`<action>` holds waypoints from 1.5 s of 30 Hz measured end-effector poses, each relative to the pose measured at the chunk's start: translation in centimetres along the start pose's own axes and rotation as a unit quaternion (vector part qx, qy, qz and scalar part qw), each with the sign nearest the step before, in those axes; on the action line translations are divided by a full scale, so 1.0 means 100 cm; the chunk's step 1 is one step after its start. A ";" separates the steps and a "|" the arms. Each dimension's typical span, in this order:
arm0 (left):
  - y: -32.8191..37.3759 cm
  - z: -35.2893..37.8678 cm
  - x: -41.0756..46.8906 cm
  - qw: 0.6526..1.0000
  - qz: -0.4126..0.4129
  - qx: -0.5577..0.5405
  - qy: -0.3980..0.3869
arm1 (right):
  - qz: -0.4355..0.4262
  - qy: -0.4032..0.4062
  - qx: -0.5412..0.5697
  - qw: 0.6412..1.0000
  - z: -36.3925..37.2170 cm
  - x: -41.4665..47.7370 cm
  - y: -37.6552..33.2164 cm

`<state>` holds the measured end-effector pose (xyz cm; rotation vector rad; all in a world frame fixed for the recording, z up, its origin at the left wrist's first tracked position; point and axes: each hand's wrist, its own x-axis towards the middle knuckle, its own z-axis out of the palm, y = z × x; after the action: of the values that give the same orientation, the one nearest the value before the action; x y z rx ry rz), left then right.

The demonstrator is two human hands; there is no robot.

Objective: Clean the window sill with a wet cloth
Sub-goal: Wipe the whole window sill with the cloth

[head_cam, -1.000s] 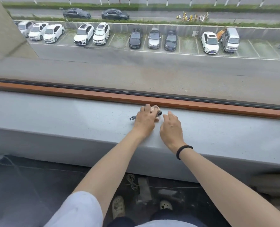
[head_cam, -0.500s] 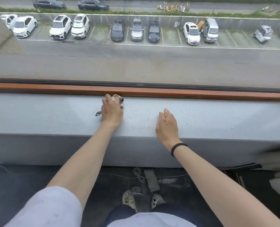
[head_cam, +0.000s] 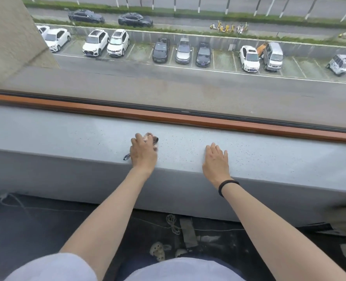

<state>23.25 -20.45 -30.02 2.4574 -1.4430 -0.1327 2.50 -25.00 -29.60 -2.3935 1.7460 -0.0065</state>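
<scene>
A wide grey speckled window sill runs across the view below a brown wooden window frame. My left hand lies on the sill near its front edge, with its fingers curled over a small patterned cloth. Most of the cloth is hidden under the hand; a dark corner pokes out at the left. My right hand rests flat on the sill to the right, fingers straight, holding nothing. A black band sits on its wrist.
Behind the frame is the window glass, with a road and parked cars below. Under the sill the dark floor holds a coiled cord and a grey strip near my feet.
My left hand with the cloth has moved back from the wooden frame toward the sill's front edge. My right hand has stayed flat on the sill.
</scene>
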 end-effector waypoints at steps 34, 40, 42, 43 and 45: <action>-0.091 -0.024 0.022 0.997 0.062 0.050 -0.014 | -0.088 0.025 0.118 0.989 0.009 0.044 -0.148; -0.221 -0.063 0.088 0.992 0.085 0.091 -0.024 | -0.069 0.041 0.115 0.990 0.011 0.059 -0.183; -0.252 -0.068 0.107 0.996 -0.027 0.083 0.003 | -0.050 0.044 0.110 0.992 0.021 0.062 -0.184; -0.250 -0.068 0.111 0.995 -0.058 0.080 0.006 | -0.035 0.044 0.111 0.992 0.026 0.062 -0.187; -0.220 -0.061 0.112 0.996 -0.054 0.069 -0.001 | -0.013 0.053 0.115 0.992 0.029 0.063 -0.194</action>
<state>48.63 -18.85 -29.88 2.6477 -1.3628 -0.0596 23.07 -24.87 -30.28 -2.2838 1.6561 -0.3260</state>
